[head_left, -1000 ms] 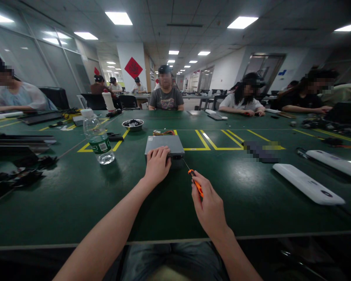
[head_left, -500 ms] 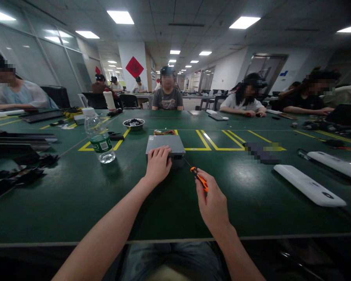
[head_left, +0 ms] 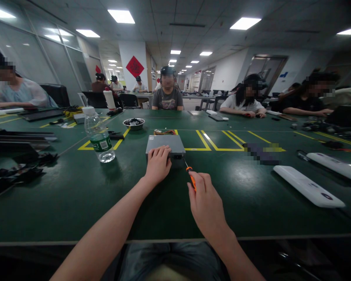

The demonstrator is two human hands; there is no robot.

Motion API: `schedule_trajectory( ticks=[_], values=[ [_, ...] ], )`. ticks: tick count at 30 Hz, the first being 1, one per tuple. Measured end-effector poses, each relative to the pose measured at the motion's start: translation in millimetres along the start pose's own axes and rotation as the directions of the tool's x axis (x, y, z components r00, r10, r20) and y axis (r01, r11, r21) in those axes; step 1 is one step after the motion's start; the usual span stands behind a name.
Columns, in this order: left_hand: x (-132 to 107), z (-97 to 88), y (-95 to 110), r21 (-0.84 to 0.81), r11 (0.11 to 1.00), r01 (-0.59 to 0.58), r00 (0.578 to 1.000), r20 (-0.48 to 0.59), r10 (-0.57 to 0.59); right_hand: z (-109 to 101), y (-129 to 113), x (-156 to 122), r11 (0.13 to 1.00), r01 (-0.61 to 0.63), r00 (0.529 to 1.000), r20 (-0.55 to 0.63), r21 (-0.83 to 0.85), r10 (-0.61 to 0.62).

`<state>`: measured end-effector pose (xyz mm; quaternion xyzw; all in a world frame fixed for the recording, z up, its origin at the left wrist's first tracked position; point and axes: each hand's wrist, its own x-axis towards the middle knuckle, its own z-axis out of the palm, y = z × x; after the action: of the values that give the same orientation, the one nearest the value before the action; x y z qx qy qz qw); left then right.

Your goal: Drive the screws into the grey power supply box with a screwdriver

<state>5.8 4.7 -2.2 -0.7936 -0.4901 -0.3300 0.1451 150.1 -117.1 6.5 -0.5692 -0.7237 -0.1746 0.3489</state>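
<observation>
A grey metal power supply unit (head_left: 165, 142) lies on the green table in front of me, bundled cables (head_left: 165, 132) at its far side. My left hand (head_left: 158, 160) grips its near left part, fingers over the top and the thumb side against the front face. In my right hand (head_left: 205, 199) is an orange and black screwdriver (head_left: 192, 180), held by its handle. The shaft points up and away to the unit's near right corner, beside the power socket (head_left: 178, 156). Whether the tip touches a screw is too small to tell.
A water bottle (head_left: 101, 141) stands left of the unit, with a metal bowl (head_left: 133, 124) behind it. Dark metal parts and cables (head_left: 20, 171) lie at the far left. White power banks (head_left: 308, 186) and a phone (head_left: 260, 153) lie right. Several people sit around the table.
My right hand has moved left with the screwdriver, and its shaft is now steeper at the unit's near right corner. The left hand and the unit have stayed in place.
</observation>
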Motion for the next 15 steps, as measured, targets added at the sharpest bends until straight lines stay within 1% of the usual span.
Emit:
schedule_trajectory(
  ticks=[4,6,8,11,13,15],
  values=[
    [0.0,0.0,-0.2,-0.001,1.000,-0.004,1.000,-0.002,0.004,-4.2,6.2,3.9,0.985,-0.096,0.995,0.022,-0.142,0.100],
    [0.1,0.1,-0.1,-0.006,1.000,0.000,1.000,-0.004,0.000,-6.8,9.7,4.6,0.977,-0.138,0.988,0.052,-0.160,0.148],
    [0.1,0.0,0.2,-0.011,1.000,0.001,1.000,-0.003,-0.001,-8.7,11.6,3.7,0.976,-0.169,0.980,0.082,-0.134,0.181],
    [0.3,-0.7,0.9,-0.012,1.000,-0.001,1.000,-0.001,0.001,-8.6,10.4,0.2,0.987,-0.153,0.985,0.079,-0.046,0.156],
    [0.5,-1.1,1.3,-0.010,1.000,0.002,1.000,0.001,-0.002,-6.1,8.0,-2.1,0.995,-0.095,0.994,0.051,0.024,0.094],
    [0.7,-1.0,1.3,-0.009,1.000,0.009,1.000,0.004,-0.008,-2.4,6.0,-2.8,0.998,-0.040,0.999,0.028,0.045,0.039]
  ],
)
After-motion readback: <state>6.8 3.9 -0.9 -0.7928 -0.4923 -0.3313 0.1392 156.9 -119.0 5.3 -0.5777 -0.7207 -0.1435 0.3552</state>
